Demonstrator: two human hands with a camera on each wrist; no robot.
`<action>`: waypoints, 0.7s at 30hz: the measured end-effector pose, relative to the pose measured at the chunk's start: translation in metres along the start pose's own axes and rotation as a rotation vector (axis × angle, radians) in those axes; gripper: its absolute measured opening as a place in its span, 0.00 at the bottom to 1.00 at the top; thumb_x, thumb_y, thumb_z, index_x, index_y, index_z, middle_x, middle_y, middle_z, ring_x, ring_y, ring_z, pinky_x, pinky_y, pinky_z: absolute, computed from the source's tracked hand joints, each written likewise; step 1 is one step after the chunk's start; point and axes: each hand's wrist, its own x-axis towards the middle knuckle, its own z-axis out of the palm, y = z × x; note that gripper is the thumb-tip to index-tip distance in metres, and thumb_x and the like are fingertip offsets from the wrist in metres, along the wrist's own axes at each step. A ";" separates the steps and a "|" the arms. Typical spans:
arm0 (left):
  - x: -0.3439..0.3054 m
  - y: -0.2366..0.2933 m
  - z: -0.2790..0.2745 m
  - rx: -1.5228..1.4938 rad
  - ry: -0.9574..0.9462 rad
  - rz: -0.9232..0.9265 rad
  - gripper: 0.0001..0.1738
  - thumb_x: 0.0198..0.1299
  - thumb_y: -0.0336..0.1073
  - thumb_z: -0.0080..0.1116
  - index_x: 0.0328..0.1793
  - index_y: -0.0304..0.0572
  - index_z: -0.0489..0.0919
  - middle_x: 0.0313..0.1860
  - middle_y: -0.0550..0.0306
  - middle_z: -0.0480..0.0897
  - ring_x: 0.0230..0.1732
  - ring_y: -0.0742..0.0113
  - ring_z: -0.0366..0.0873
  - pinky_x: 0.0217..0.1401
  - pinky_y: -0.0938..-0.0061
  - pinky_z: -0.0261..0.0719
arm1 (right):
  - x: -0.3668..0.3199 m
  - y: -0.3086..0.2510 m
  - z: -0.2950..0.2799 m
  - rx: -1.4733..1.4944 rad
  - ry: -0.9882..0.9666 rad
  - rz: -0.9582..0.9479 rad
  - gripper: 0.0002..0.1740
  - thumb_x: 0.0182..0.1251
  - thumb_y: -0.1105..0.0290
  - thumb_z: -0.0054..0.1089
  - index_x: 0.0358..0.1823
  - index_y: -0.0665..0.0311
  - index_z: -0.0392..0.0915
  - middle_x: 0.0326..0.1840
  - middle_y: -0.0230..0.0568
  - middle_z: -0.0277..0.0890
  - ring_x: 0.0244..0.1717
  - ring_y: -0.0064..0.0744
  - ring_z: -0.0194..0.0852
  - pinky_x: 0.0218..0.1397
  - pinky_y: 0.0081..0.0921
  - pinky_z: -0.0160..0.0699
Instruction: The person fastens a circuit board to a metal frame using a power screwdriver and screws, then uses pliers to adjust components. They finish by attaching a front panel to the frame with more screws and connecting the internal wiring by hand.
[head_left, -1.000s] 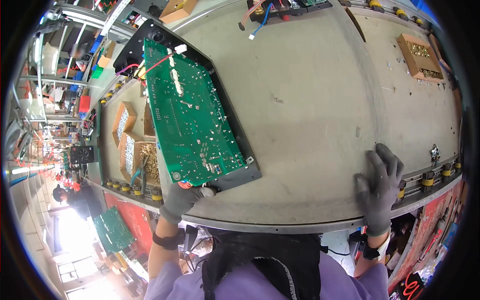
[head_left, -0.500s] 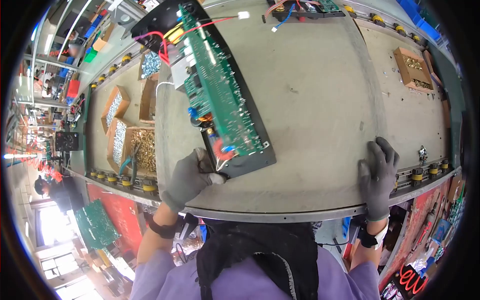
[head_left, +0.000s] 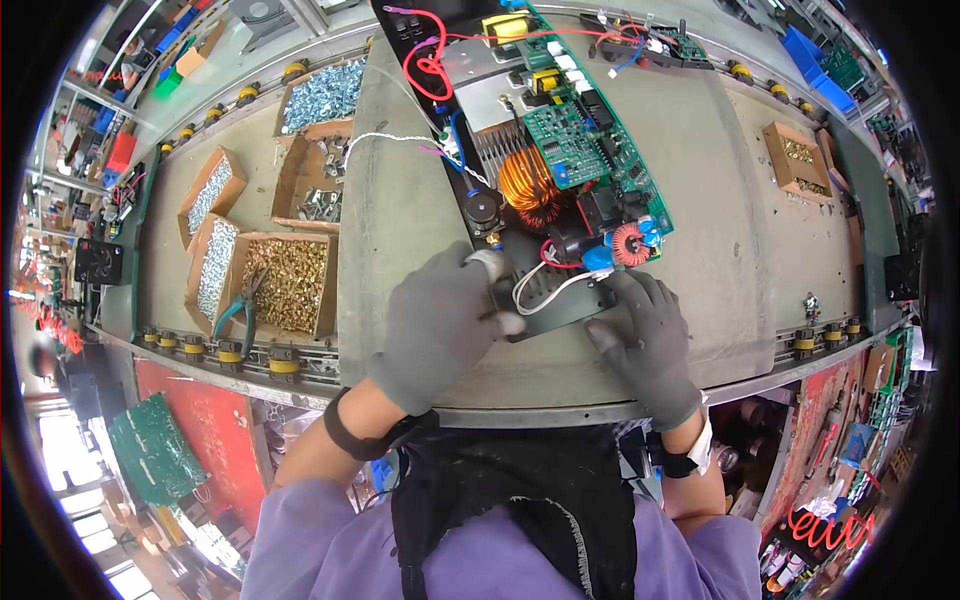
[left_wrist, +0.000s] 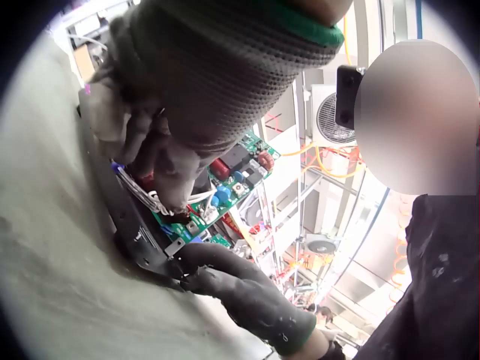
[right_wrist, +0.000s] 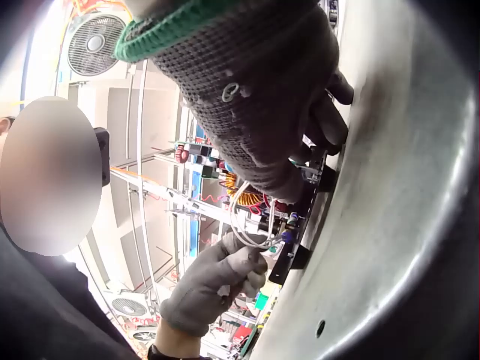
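- My left hand grips the black metal chassis at its near left corner, fingers curled; my right hand pinches the near right corner, thumb apart from the fingers.
- The chassis lies along the grey worktop; best guided by both corners, evenly.
- I should keep 10 fingertips off the red-wound toroid and the white wire unpinched.

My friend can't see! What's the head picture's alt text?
A gloved left hand and right hand grip the near end of a black plate carrying green circuit boards and an orange coil. Cardboard boxes of small parts are on the left.
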 end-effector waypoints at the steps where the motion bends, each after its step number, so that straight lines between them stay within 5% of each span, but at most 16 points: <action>1: 0.003 0.006 0.002 0.104 0.063 0.098 0.25 0.42 0.45 0.76 0.45 0.43 0.81 0.38 0.53 0.79 0.40 0.53 0.78 0.40 0.64 0.76 | 0.001 0.000 -0.003 -0.008 0.002 -0.008 0.30 0.53 0.64 0.70 0.59 0.60 0.73 0.56 0.44 0.75 0.56 0.50 0.71 0.61 0.42 0.68; 7: 0.011 0.007 0.015 -0.030 0.155 0.319 0.24 0.46 0.54 0.70 0.40 0.45 0.81 0.42 0.52 0.76 0.45 0.49 0.75 0.47 0.58 0.71 | 0.006 0.007 -0.043 -0.015 -0.071 -0.078 0.30 0.53 0.64 0.70 0.59 0.60 0.74 0.53 0.44 0.76 0.54 0.49 0.73 0.59 0.42 0.72; 10: 0.021 -0.011 0.020 0.044 0.128 0.478 0.23 0.47 0.56 0.70 0.37 0.46 0.81 0.36 0.54 0.78 0.40 0.50 0.76 0.46 0.59 0.70 | 0.037 0.018 -0.088 -0.018 0.018 -0.079 0.25 0.52 0.70 0.72 0.53 0.62 0.78 0.46 0.44 0.80 0.41 0.43 0.79 0.48 0.34 0.79; 11: 0.022 -0.013 0.017 0.059 -0.011 0.475 0.23 0.50 0.57 0.66 0.37 0.45 0.80 0.38 0.54 0.78 0.41 0.51 0.76 0.48 0.59 0.69 | 0.052 0.031 -0.097 0.038 0.096 -0.070 0.23 0.53 0.72 0.71 0.53 0.63 0.78 0.45 0.45 0.80 0.40 0.40 0.80 0.44 0.31 0.80; 12: 0.022 -0.020 0.013 0.085 -0.144 0.453 0.24 0.53 0.58 0.63 0.38 0.43 0.79 0.39 0.54 0.78 0.42 0.53 0.77 0.50 0.59 0.69 | 0.069 0.046 -0.107 0.043 0.110 -0.029 0.22 0.56 0.73 0.70 0.54 0.64 0.78 0.47 0.45 0.81 0.43 0.39 0.80 0.46 0.31 0.81; 14: 0.028 -0.026 0.022 -0.021 -0.113 0.499 0.24 0.51 0.62 0.62 0.37 0.50 0.82 0.29 0.54 0.79 0.38 0.52 0.78 0.44 0.59 0.71 | 0.101 0.087 -0.115 0.154 0.117 0.206 0.19 0.63 0.73 0.63 0.55 0.67 0.77 0.51 0.44 0.81 0.48 0.32 0.81 0.50 0.28 0.80; 15: 0.031 -0.024 0.021 0.052 -0.254 0.468 0.19 0.51 0.55 0.65 0.39 0.51 0.83 0.33 0.54 0.80 0.40 0.51 0.79 0.44 0.60 0.72 | 0.120 0.130 -0.106 0.240 0.150 0.119 0.18 0.65 0.70 0.61 0.55 0.67 0.77 0.44 0.40 0.81 0.41 0.29 0.80 0.45 0.26 0.80; 16: 0.030 -0.031 0.033 -0.037 -0.156 0.536 0.14 0.48 0.46 0.65 0.38 0.50 0.83 0.38 0.55 0.80 0.43 0.52 0.79 0.48 0.59 0.73 | 0.139 0.141 -0.102 0.512 0.137 0.350 0.18 0.66 0.65 0.60 0.55 0.66 0.76 0.39 0.37 0.78 0.32 0.25 0.76 0.36 0.23 0.77; 17: 0.032 -0.025 0.021 -0.014 -0.308 0.467 0.16 0.44 0.40 0.64 0.41 0.48 0.81 0.48 0.54 0.78 0.49 0.53 0.77 0.51 0.57 0.71 | 0.160 0.177 -0.091 0.624 0.076 0.398 0.19 0.69 0.61 0.57 0.56 0.62 0.73 0.37 0.36 0.76 0.26 0.22 0.72 0.28 0.21 0.73; 19: 0.033 -0.036 0.027 -0.015 -0.328 0.518 0.23 0.43 0.41 0.66 0.49 0.48 0.77 0.55 0.54 0.73 0.58 0.56 0.73 0.57 0.55 0.68 | 0.186 0.203 -0.072 0.782 0.026 0.524 0.25 0.71 0.52 0.54 0.62 0.58 0.68 0.36 0.38 0.77 0.26 0.27 0.74 0.24 0.25 0.73; 21: 0.032 -0.044 0.037 -0.001 -0.259 0.515 0.21 0.44 0.44 0.66 0.46 0.50 0.79 0.53 0.57 0.74 0.60 0.59 0.71 0.60 0.54 0.66 | 0.220 0.234 -0.052 0.950 0.051 0.661 0.29 0.71 0.46 0.52 0.62 0.58 0.67 0.33 0.39 0.77 0.24 0.30 0.73 0.24 0.29 0.74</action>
